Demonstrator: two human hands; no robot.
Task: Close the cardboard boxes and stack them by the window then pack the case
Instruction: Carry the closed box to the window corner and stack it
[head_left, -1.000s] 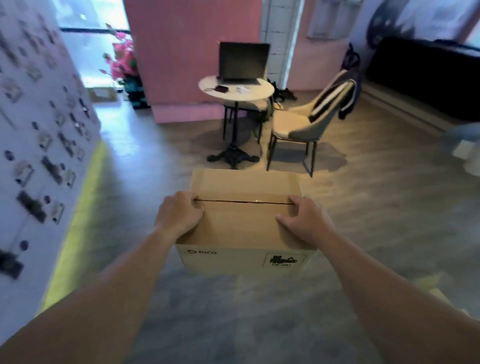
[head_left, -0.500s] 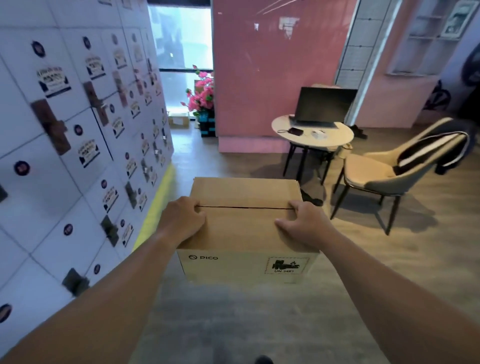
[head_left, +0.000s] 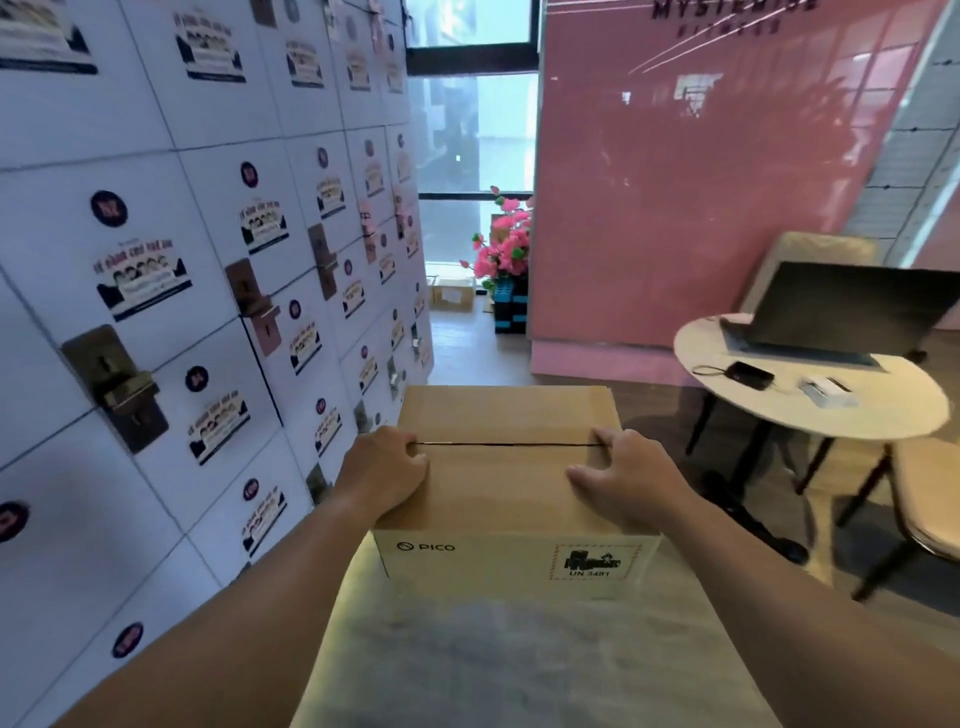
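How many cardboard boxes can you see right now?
2. One closed cardboard box is held between the left hand and right hand. A second box sits on the floor by the window. Others may be hidden behind the flowers.

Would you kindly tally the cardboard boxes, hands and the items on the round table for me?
Cardboard boxes: 2, the carried box and the box by the window
Hands: 2, left hand, right hand
Table items: 3, laptop, black device, white item
Total: 7
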